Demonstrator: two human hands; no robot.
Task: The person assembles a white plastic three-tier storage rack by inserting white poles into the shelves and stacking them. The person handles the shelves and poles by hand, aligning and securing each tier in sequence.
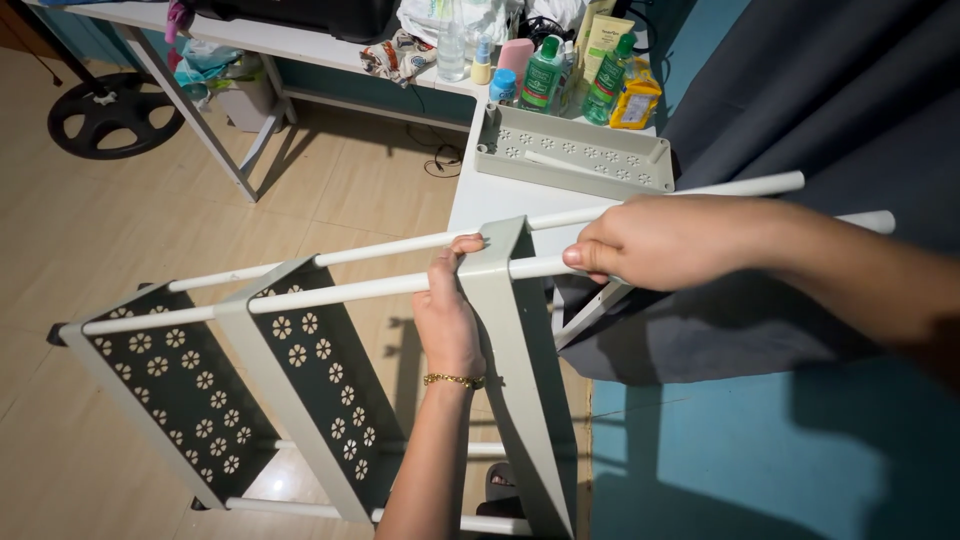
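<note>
In the head view, a grey shelf rack (300, 350) is seen tipped on its side over the tan floor (90, 230), its long axis running from about 8 o'clock up to 2 o'clock, the free pole ends pointing toward 2 o'clock. The left hand (447, 315) is curled around the third shelf tray (520, 400) where a white pole (340, 291) passes through it; a gold bracelet (452, 380) is worn at the wrist. The right hand (655, 240) is closed in a fist around the same pole, just at 3 o'clock of the left. At 12 o'clock, a loose perforated tray (570, 150) lies on the white tabletop (500, 195). Behind it, two green bottles (543, 75), a pink tube (515, 55) and a yellow pouch (636, 100) are grouped.
</note>
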